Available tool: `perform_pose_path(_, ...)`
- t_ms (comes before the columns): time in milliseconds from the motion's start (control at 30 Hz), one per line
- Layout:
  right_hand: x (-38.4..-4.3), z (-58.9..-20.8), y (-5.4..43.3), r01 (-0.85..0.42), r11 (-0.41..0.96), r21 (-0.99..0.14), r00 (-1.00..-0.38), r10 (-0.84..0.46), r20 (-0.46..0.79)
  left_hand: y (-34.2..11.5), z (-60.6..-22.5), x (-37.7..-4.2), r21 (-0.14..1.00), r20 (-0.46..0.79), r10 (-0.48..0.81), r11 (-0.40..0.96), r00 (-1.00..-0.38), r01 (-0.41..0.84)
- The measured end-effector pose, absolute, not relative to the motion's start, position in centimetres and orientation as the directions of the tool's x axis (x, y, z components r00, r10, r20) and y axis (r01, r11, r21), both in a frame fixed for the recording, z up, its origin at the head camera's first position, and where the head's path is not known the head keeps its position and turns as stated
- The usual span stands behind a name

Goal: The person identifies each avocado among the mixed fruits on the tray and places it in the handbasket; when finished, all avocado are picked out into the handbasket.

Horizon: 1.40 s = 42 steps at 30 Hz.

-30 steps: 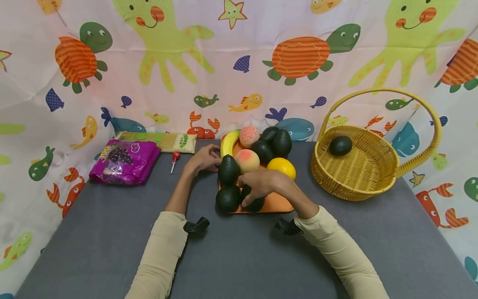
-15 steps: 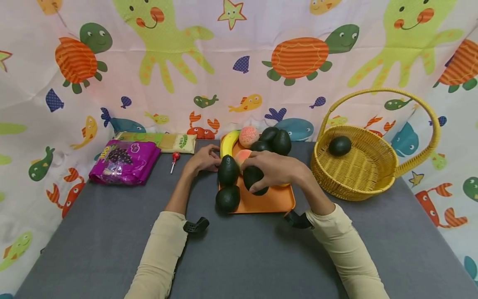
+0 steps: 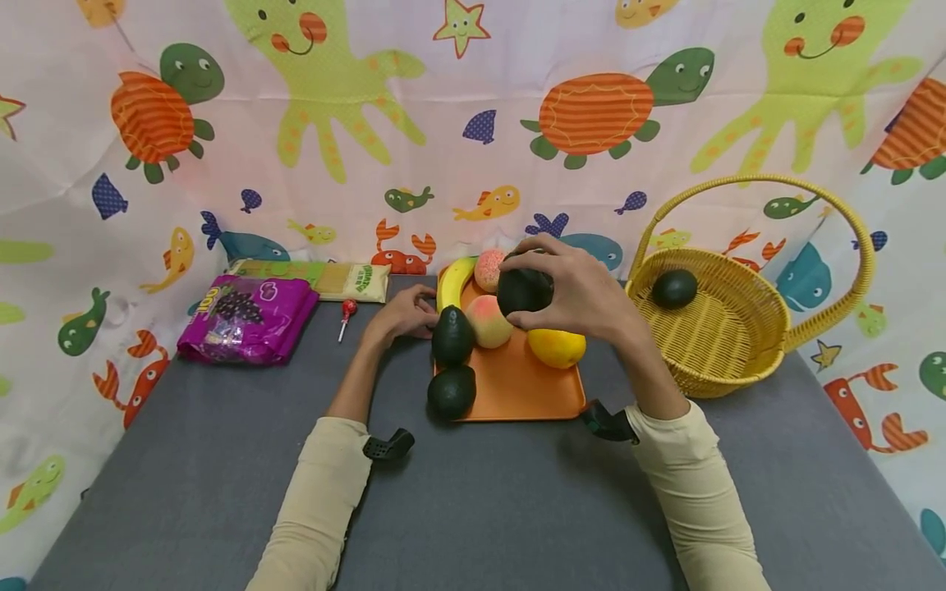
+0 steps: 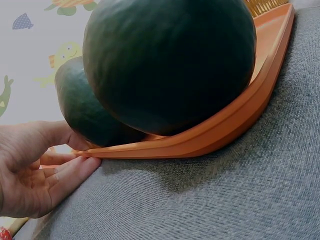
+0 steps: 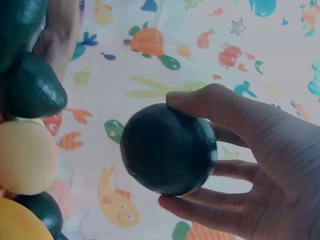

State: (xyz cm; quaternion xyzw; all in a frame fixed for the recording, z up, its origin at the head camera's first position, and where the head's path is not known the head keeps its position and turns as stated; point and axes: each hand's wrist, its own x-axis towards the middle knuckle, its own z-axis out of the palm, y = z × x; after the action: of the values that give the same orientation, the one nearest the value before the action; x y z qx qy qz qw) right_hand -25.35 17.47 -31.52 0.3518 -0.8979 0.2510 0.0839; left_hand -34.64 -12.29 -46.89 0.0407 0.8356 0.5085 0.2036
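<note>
My right hand (image 3: 580,287) grips a dark green avocado (image 5: 169,150) between thumb and fingers, raised above the back right of the orange tray (image 3: 528,394). At the tray's left side, my left hand (image 3: 404,313) pinches the rim, thumb above and fingers below, as the left wrist view shows. Two avocados lie along that side, one (image 3: 452,336) beside the hand and another (image 3: 451,392) at the front corner. A banana (image 3: 453,283), a peach (image 3: 489,321), a rougher pink peach (image 3: 489,269) and a yellow lemon-like fruit (image 3: 557,348) share the tray. The raised hand hides the avocados behind it.
On the right stands a yellow wicker basket (image 3: 698,377) with a tall handle and one avocado (image 3: 674,289) inside. A purple grape-print bag (image 3: 247,320), a flat pale packet (image 3: 351,281) and a red lollipop (image 3: 348,309) lie at the left. A sea-animal curtain (image 3: 473,164) hangs behind.
My right hand has lifted the avocado off the tray's front and carried it up, back and to the right. My left hand stays at the tray's rim.
</note>
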Motion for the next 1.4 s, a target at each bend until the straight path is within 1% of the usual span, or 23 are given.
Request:
perform_pose_path(100,-25.5,-31.3,18.1,-0.672,0.627,-0.394,-0.740,-0.546,0.393,-12.3,-47.0,-34.7,0.867,-0.296,0.276,0.480,-0.914,-0.135)
perform_pose_path(200,-25.6,-31.1,18.6,-0.692,0.601,-0.400,-0.719,-0.520,0.461,-12.4,-47.1,-34.7,0.867,-0.291,0.277,0.480,-0.916,-0.130)
perform_pose_path(367,-25.7,-30.8,19.5,-0.698,0.596,-0.397,-0.706,-0.478,0.522,-12.6,-47.0,-34.5,0.857,-0.301,0.268,0.497,-0.915,-0.137)
perform_pose_path(500,-25.7,-30.4,20.2,-0.675,0.613,-0.411,-0.722,-0.434,0.539,-12.7,-47.0,-34.4,0.845,-0.316,0.253,0.512,-0.914,-0.150)
perform_pose_path(700,-25.4,-29.7,21.8,-0.636,0.593,-0.494,-0.755,-0.342,0.560,-12.4,-46.8,-34.6,0.853,-0.310,0.275,0.503,-0.910,-0.139)
perform_pose_path(833,-25.2,-29.2,23.5,-0.599,0.643,-0.477,-0.762,-0.274,0.587,-12.2,-46.7,-34.7,0.854,-0.316,0.274,0.500,-0.908,-0.147)
perform_pose_path(967,-25.1,-28.7,25.5,-0.524,0.720,-0.455,-0.773,-0.177,0.609,-12.2,-46.7,-34.7,0.849,-0.329,0.273,0.504,-0.904,-0.157)
perform_pose_path(1167,-24.7,-28.4,29.0,-0.346,0.793,-0.501,-0.794,0.037,0.607,-12.2,-46.6,-34.9,0.845,-0.330,0.265,0.510,-0.906,-0.159)
perform_pose_path(1300,-25.0,-28.7,31.4,-0.204,0.832,-0.516,-0.812,0.151,0.564,-12.2,-46.6,-34.9,0.846,-0.326,0.261,0.510,-0.909,-0.157)
perform_pose_path(1400,-25.4,-29.3,33.2,-0.088,0.845,-0.528,-0.844,0.218,0.490,-12.1,-46.6,-34.8,0.843,-0.330,0.256,0.513,-0.909,-0.161)
